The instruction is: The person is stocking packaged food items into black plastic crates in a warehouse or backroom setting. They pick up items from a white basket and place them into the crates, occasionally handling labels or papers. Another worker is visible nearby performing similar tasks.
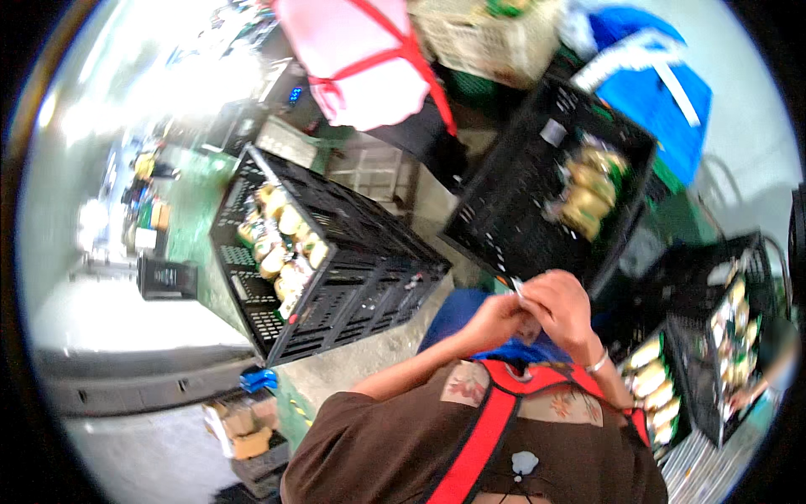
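Note:
My left hand (495,321) and my right hand (561,304) meet in front of my chest, fingers pinched together. A small whitish bit shows between the fingertips; what it is I cannot make out. Just beyond my hands is the near edge of a black plastic crate (504,210). Inside it, toward the right, lie clear packs of pale yellow rounded pieces (590,189) with some green on the wrapping.
Left of me stands a stack of black crates (353,294), its top one filled with similar packs (281,239). More crates (684,353) with packs stand at the right, near another person's arm (768,378). Beyond are a person in pink (361,63), a cream basket (483,42) and blue bags (663,92).

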`<state>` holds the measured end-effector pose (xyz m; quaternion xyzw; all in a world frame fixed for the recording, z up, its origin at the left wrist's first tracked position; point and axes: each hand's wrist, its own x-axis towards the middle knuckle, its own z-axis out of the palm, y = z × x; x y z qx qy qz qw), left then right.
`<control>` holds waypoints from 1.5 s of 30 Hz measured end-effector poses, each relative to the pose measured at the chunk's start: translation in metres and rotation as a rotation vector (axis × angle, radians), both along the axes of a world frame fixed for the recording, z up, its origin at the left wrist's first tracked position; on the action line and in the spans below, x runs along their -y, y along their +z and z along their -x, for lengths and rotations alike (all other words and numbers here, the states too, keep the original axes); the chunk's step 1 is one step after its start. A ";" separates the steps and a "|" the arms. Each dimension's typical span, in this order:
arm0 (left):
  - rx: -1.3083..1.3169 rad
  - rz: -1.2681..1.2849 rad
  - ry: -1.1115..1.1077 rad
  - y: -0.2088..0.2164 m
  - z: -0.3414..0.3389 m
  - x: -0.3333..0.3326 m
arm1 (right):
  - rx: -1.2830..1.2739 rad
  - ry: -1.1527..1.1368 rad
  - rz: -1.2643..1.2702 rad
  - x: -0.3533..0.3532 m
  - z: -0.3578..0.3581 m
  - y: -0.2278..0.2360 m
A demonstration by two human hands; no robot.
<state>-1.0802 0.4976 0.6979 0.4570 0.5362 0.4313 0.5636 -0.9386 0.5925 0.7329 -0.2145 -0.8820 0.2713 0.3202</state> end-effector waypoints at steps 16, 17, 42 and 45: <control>0.273 0.057 0.234 -0.015 0.146 0.028 | -0.652 -0.357 0.405 0.010 0.146 0.059; 0.334 0.088 0.254 -0.003 0.154 0.027 | -0.614 -0.314 0.347 0.021 0.156 0.063; 0.201 -0.257 0.379 -0.031 0.214 0.028 | 0.332 -0.032 0.642 0.046 0.216 0.019; 0.344 -0.271 0.545 -0.030 0.214 0.017 | 0.087 0.024 0.410 0.049 0.219 0.037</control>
